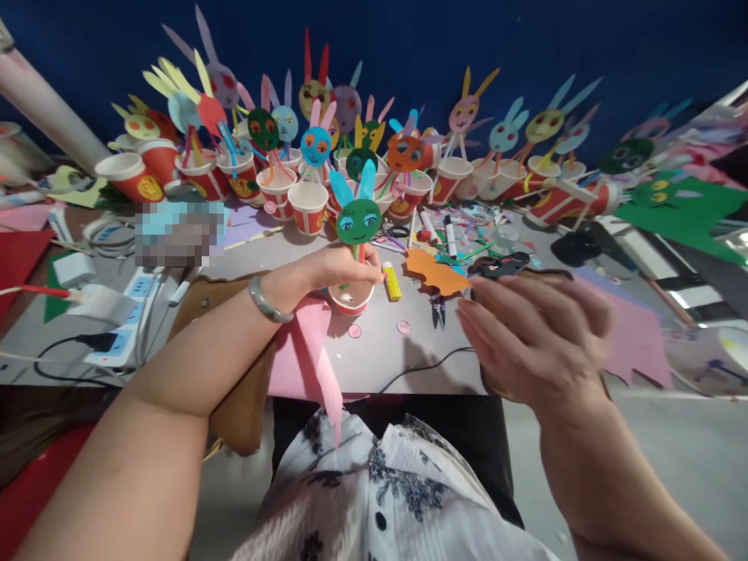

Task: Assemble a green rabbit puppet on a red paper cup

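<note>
My left hand (333,269) is closed round the stem of a paper rabbit (358,221) with a green face and blue ears. Directly below it stands a paper cup (351,300), partly hidden by that hand. To the right, my right hand (534,331) is raised over the desk with its fingers stretched out and nothing visible in it; its thumb is hidden. A yellow glue stick (391,281) lies close to the left fingertips. Two small round pink paper pieces, one of them a pink disc (403,327), lie in front of the cup.
Several finished paper rabbits in red cups (308,206) line the back of the desk. Orange paper (435,273) and small scissors (438,312) lie right of centre. A power strip (125,315) with cables is at left, pink paper (301,351) at the front edge.
</note>
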Available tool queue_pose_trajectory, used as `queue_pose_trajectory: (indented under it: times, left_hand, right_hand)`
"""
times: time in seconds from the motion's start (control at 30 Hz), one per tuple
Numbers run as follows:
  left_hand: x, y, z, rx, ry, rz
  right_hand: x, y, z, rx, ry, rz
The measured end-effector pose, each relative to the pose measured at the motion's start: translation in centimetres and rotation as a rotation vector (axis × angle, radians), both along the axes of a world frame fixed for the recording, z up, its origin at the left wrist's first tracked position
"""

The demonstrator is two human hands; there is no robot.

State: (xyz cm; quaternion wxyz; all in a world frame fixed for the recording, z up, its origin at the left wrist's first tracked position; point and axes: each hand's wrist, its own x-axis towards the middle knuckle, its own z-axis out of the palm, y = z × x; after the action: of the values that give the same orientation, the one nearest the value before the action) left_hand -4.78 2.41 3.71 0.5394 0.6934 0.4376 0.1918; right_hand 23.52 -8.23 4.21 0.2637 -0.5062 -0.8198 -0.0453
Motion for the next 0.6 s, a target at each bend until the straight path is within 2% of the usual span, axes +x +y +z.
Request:
queue_pose_trajectory:
  times: [0.13,0.2,0.27,0.33,0.47,0.53,0.6]
  left_hand:
    - [0.1,-0.1,-0.1,-0.012,-0.034,-0.003]
    - [0.1,-0.2,-0.1,-0.027,-0.032,0.000]
    - [0.1,-0.2,0.1,-0.022,-0.019,0.007]
    - [0.1,-0.1,0.2,-0.036,-0.024,0.003]
    - [0.3,0.0,0.1,-0.040,-0.020,-0.003]
    - [0.3,0.0,0.0,-0.028,-0.011,0.000]
    - [0.2,0.0,0.0,-0.019,-0.004,0.006]
  right_hand:
    - [-1.5,1.1,-2.3,-0.217,-0.008,0.034]
    - [-2.0,0.8,-3.4,-0.234,-0.008,0.011]
    - [-2.3,0.1,-4.1,-0.318,0.053,0.116]
    - [-2.2,-0.6,-4.4,-0.294,0.159,0.131]
    - [-1.6,-1.1,-4.2,-0.157,0.292,-0.104]
    - [-1.6,-0.8,-4.0,-0.214,0.274,-0.164]
    - [-1.9,-0.2,-3.9,-0.336,0.197,-0.146]
